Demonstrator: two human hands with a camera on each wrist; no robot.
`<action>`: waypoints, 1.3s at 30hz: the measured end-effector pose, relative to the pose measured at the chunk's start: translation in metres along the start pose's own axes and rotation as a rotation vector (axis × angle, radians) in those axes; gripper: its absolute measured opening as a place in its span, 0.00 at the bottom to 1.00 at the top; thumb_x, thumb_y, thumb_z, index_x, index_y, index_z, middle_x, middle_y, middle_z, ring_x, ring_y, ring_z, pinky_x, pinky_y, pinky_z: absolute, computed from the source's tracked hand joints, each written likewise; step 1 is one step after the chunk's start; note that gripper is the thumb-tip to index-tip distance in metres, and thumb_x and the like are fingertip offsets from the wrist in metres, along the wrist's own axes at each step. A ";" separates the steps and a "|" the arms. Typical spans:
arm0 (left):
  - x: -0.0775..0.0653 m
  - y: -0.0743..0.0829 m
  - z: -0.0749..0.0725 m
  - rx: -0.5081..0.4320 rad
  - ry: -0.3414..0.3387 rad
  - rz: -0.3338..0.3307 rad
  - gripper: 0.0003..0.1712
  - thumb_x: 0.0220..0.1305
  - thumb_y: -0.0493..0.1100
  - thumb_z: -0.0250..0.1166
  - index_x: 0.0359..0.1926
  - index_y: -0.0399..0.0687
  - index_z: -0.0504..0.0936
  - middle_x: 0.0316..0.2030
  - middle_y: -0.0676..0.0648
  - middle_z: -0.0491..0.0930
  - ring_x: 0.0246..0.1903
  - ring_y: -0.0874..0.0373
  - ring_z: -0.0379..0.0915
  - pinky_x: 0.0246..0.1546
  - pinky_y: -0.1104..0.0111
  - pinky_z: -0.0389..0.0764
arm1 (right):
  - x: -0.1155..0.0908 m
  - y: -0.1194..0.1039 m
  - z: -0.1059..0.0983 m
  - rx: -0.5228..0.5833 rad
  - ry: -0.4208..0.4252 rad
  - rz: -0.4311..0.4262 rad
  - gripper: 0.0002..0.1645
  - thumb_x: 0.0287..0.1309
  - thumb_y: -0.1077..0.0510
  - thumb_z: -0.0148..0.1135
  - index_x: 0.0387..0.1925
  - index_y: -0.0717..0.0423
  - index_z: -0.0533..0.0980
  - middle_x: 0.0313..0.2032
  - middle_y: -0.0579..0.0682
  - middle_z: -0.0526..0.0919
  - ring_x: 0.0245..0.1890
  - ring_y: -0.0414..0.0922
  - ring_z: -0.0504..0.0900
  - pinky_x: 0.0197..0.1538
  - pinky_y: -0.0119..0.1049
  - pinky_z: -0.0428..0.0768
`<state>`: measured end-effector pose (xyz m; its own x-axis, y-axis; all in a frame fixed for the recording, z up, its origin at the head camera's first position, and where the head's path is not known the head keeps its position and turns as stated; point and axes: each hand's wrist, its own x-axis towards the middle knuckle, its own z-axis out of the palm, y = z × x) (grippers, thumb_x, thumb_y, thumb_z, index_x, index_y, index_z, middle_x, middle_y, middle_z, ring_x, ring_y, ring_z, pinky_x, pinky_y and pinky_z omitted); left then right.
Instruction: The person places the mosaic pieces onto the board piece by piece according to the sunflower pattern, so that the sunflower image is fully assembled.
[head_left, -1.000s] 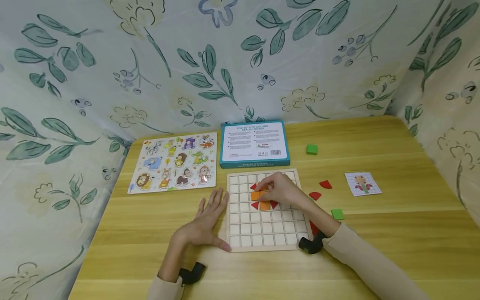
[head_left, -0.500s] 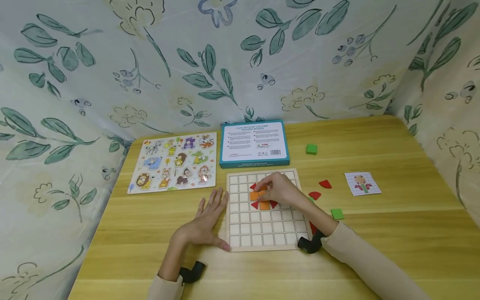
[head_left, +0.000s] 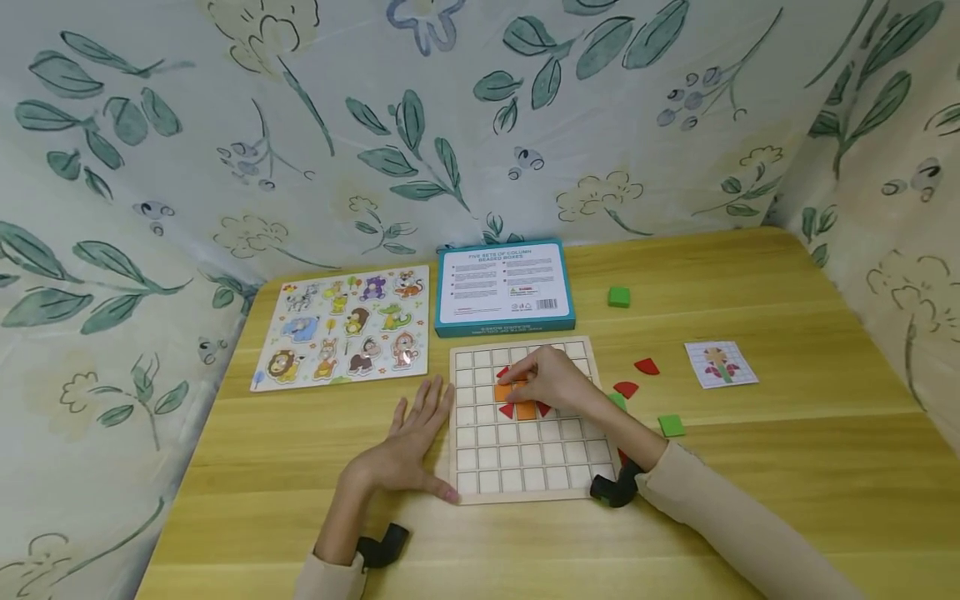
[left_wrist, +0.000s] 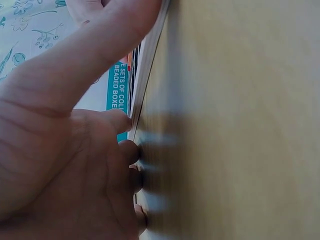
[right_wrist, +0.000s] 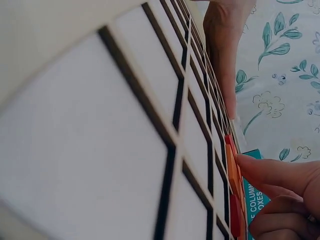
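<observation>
A wooden grid board (head_left: 489, 498) with pale square cells lies on the table. My left hand (head_left: 397, 454) is spread at its left side, fingertips against the edge and thumb at the near left corner. My right hand (head_left: 558, 382) pinches an orange square tile (head_left: 502, 392) on the upper middle of the grid. Just below and right sits another orange square (head_left: 527, 411). Red fan-shaped pieces (head_left: 507, 411) lie around the orange ones. In the right wrist view, my thumb touches an orange tile (right_wrist: 232, 165); the palm hides part of the pattern.
Loose red pieces (head_left: 647, 367) and green squares (head_left: 671, 426) lie right of the board, near a pattern card (head_left: 722, 365). Behind stand a teal-edged box (head_left: 504, 283) and a green block (head_left: 618, 297). An animal puzzle (head_left: 341, 329) lies at the left.
My right fingertips and the orange tile have shifted slightly left on the grid. The head view has turned a little. My left hand stays at the board's edge.
</observation>
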<state>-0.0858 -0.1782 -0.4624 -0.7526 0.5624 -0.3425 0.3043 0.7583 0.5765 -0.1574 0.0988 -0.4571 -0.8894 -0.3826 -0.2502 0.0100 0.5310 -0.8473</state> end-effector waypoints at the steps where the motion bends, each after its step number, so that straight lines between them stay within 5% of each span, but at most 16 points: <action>1: 0.000 0.000 0.000 0.000 -0.001 -0.001 0.86 0.44 0.62 0.83 0.82 0.44 0.28 0.81 0.39 0.16 0.81 0.40 0.10 0.78 0.37 0.20 | 0.000 0.000 0.000 0.003 -0.003 0.000 0.12 0.52 0.58 0.80 0.41 0.52 0.91 0.13 0.42 0.66 0.18 0.40 0.60 0.22 0.28 0.55; 7: 0.000 0.001 0.000 -0.010 0.005 0.006 0.85 0.45 0.61 0.83 0.83 0.45 0.28 0.81 0.39 0.15 0.80 0.40 0.09 0.77 0.36 0.20 | -0.013 0.005 -0.019 0.027 -0.013 0.005 0.14 0.55 0.57 0.78 0.45 0.52 0.90 0.16 0.42 0.65 0.19 0.42 0.61 0.23 0.29 0.53; 19: 0.001 0.002 0.001 -0.005 0.010 0.000 0.84 0.45 0.62 0.83 0.83 0.46 0.30 0.81 0.38 0.16 0.80 0.39 0.09 0.77 0.36 0.19 | -0.077 0.049 -0.089 -0.079 0.106 0.050 0.18 0.64 0.55 0.72 0.52 0.58 0.86 0.18 0.44 0.61 0.19 0.41 0.61 0.22 0.31 0.59; 28: 0.000 0.002 0.002 0.005 0.011 0.001 0.83 0.46 0.62 0.82 0.83 0.46 0.30 0.81 0.38 0.15 0.80 0.39 0.08 0.77 0.36 0.19 | -0.097 0.077 -0.098 -0.092 0.109 0.107 0.20 0.62 0.53 0.73 0.54 0.55 0.86 0.17 0.43 0.61 0.16 0.40 0.61 0.20 0.30 0.58; 39: 0.000 0.000 0.002 0.013 0.001 -0.007 0.82 0.48 0.63 0.81 0.83 0.50 0.28 0.81 0.41 0.14 0.80 0.41 0.07 0.77 0.37 0.19 | -0.101 0.081 -0.102 -0.124 0.166 0.122 0.25 0.60 0.50 0.75 0.57 0.55 0.85 0.18 0.44 0.61 0.17 0.41 0.60 0.20 0.33 0.57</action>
<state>-0.0846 -0.1778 -0.4637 -0.7552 0.5567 -0.3459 0.3063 0.7664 0.5647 -0.1137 0.2574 -0.4529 -0.9479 -0.1861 -0.2585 0.0748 0.6587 -0.7487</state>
